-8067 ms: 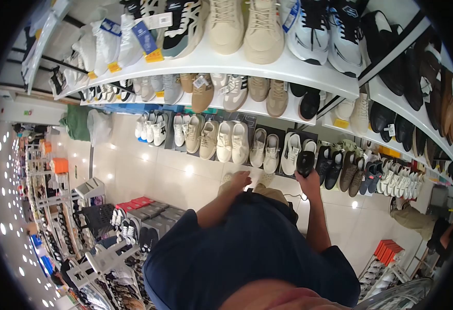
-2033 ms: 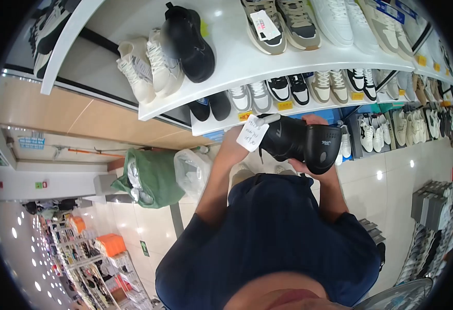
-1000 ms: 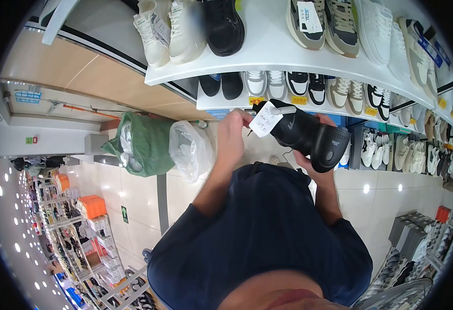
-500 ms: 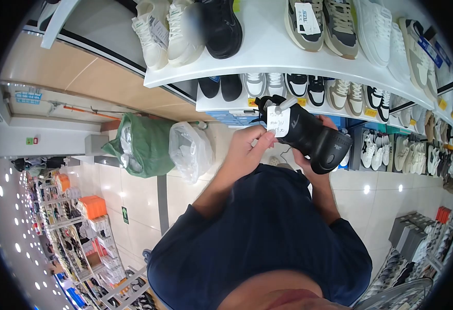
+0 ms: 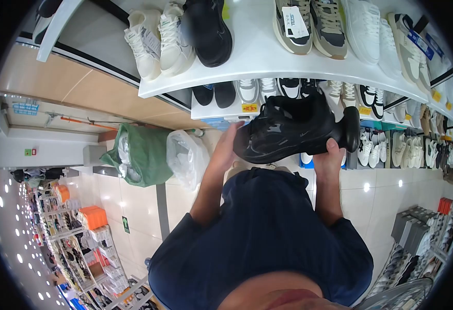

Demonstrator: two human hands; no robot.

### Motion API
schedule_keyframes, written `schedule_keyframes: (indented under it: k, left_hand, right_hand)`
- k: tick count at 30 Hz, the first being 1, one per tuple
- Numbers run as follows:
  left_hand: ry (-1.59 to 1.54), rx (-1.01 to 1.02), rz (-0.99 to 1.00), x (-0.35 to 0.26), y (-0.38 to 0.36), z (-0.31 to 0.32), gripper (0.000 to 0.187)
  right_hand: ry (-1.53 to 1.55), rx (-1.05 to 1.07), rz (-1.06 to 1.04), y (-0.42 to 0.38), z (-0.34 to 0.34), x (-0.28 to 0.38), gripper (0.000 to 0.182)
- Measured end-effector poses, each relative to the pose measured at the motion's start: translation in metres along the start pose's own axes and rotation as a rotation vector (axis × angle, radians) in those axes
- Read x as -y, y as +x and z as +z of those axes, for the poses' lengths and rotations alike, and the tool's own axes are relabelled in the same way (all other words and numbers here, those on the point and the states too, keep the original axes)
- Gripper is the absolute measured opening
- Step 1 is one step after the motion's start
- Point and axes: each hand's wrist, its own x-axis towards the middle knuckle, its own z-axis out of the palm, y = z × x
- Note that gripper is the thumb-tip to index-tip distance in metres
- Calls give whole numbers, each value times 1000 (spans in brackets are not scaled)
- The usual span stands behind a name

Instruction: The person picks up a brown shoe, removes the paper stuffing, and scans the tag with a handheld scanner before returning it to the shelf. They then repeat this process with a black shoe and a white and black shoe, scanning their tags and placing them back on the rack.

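A black lace-up sneaker (image 5: 288, 129) is held sideways in front of my chest, its toe to the left and its opening up. My left hand (image 5: 229, 142) closes on the toe end, with most of its fingers hidden behind the shoe. Under the heel end, my right hand (image 5: 330, 156) grips the sole with the thumb on the near side. A rounded black piece (image 5: 350, 129) stands upright at the heel; what it belongs to is unclear.
A white shelf (image 5: 252, 59) ahead carries pairs of sneakers, with more shoes on the tier below. On the floor to the left stand a green sack (image 5: 154, 155) and a clear plastic bag (image 5: 185, 160). Shoe racks (image 5: 71, 232) line the far left.
The sneaker has been turned so its side faces me and its toe points left. The white handwritten tag is out of sight. My left hand has moved from the tag to the toe.
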Motion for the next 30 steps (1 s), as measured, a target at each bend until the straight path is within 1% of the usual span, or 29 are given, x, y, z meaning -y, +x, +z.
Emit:
schedule_keyframes:
  k: [1, 2, 3, 4, 5, 7, 8, 9, 10, 11, 12, 13, 14, 15, 16, 17, 19, 20, 21, 22, 24, 26, 27, 29, 30]
  left_hand:
    - [1, 4, 1, 1, -1, 1, 64]
    - [-190, 22, -122, 3, -2, 2, 63]
    - [-381, 38, -244, 4, -2, 3, 63]
    - [-382, 37, -243, 11, 3, -1, 63]
    - [-397, 49, -217, 25, 11, -10, 60]
    - [-412, 55, -189, 44, 24, -33, 57]
    - [-428, 40, -90, 48, 30, -50, 54]
    - [-442, 25, 9, 47, 31, -62, 51]
    - [-454, 20, 65, 30, 20, -58, 47]
    - [-455, 18, 67, 24, 19, -66, 47]
    - [-429, -30, 114, 17, 19, -75, 46]
    - [-401, -77, 160, 12, 19, -84, 45]
    - [-402, -81, 162, 8, 19, -94, 45]
    - [-372, -101, 207, 3, 19, -101, 44]
    - [-341, -121, 251, 1, 20, -105, 44]
    - [-341, -121, 252, 1, 19, -108, 44]
    - [-353, -148, 315, -11, 12, -96, 43]
    - [-353, -148, 317, -11, 12, -96, 43]
    - [-327, -144, 308, -11, 12, -97, 43]
    - [-300, -140, 300, -12, 11, -98, 42]
    - [-300, -157, 296, -13, 10, -96, 42]
    - [-285, -178, 291, -15, 10, -90, 43]
    - [-284, -170, 294, -14, 11, -88, 43]
    - [-353, -153, 239, -11, 11, -81, 44]
    - [-333, -118, 223, -12, 8, -72, 45]
  right_hand:
    - [-23, 7, 7, 0, -1, 0, 82]
    - [-23, 6, 4, 2, 1, -1, 82]
    - [-136, 85, -62, 3, 4, -3, 87]
    - [-248, 166, -126, 3, 7, -4, 92]
    - [-248, 169, -122, 3, 12, -2, 92]
    - [-435, 316, -154, 2, 21, 3, 88]
    - [-707, 241, -132, -3, 1, -1, 73]
    - [-704, 243, -131, -1, -1, 5, 73]
    - [-834, 264, -38, 1, 1, 12, 65]
    - [-964, 285, 57, 2, 0, 18, 57]
    - [-856, 278, 110, 4, -11, 15, 49]
    - [-855, 283, 111, 7, -4, 24, 49]
    - [-640, 399, 302, 10, 6, 38, 48]
    - [-415, 507, 487, 12, 11, 46, 48]
    - [-462, 563, 563, 15, -2, 46, 50]
    - [-462, 565, 563, 15, -1, 47, 50]
    - [-451, 654, 659, 15, 8, 53, 54]
    - [-457, 698, 598, 14, 18, 54, 59]
    - [-457, 700, 597, 12, 26, 54, 59]
    - [-448, 696, 553, 12, 33, 54, 59]
    - [-437, 695, 504, 14, 34, 50, 61]
    - [-399, 595, 290, 20, 22, 39, 66]
    - [-437, 469, 211, 22, 25, 35, 76]
    - [-595, 334, 34, 28, 26, 30, 85]
    - [-598, 329, 23, 29, 26, 25, 85]
